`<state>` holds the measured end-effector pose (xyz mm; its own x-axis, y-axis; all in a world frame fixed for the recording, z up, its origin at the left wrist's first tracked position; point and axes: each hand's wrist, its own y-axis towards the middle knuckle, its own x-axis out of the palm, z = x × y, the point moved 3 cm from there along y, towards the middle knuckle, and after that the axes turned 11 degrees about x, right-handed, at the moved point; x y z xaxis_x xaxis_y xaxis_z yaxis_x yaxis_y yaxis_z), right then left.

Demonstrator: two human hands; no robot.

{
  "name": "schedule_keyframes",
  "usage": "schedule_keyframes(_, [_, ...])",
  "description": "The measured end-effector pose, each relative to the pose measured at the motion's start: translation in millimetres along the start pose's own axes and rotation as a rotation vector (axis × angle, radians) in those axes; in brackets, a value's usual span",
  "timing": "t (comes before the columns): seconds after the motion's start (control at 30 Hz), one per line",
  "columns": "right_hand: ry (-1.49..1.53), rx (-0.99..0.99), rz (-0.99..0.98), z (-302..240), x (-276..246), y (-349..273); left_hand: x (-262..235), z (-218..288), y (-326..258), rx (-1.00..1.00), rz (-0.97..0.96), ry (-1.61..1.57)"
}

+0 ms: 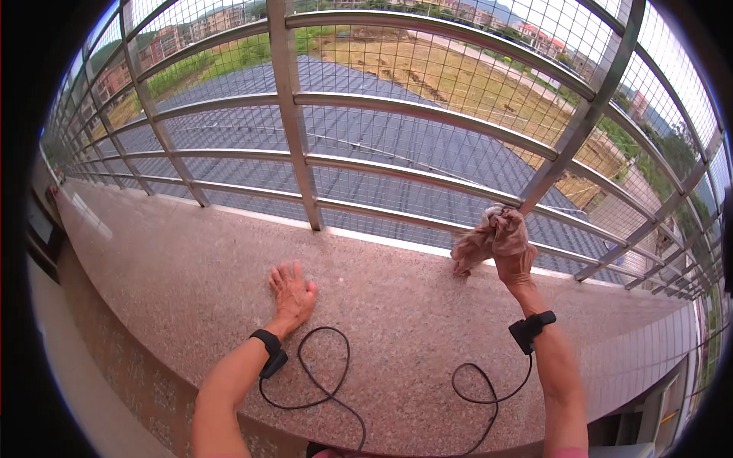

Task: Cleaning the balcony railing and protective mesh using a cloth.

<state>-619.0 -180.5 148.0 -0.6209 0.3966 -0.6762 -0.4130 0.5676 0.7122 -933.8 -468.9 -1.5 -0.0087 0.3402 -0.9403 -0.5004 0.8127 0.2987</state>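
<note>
My left hand (292, 293) lies on the pinkish speckled stone ledge (382, 366), palm down with its fingers stretched out. Farther right, my right hand (517, 263) grips a crumpled pinkish-brown cloth (500, 235). The cloth is up against a horizontal rail of the metal window grille (294, 122), beside a slanted post, and one end hangs down by the ledge's far edge. Most of the right fingers are hidden by the cloth.
Black bands with small boxes (532, 331) sit on both wrists, and their thin black cables (336, 389) loop over the ledge. Wire mesh backs the grille. Beyond it spreads a dark ribbed roof (366, 145). A tiled floor (145, 366) lies below the ledge at the left.
</note>
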Motion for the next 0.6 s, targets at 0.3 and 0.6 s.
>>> schedule_keyframes(0.3, [0.248,0.329,0.032,-27,51,-10,-15,3,8,-0.086,-0.178,-0.133])
schedule_keyframes(0.6, [0.358,0.528,-0.036,-108,80,-10,-4,-6,2,-0.069,-0.105,-0.099])
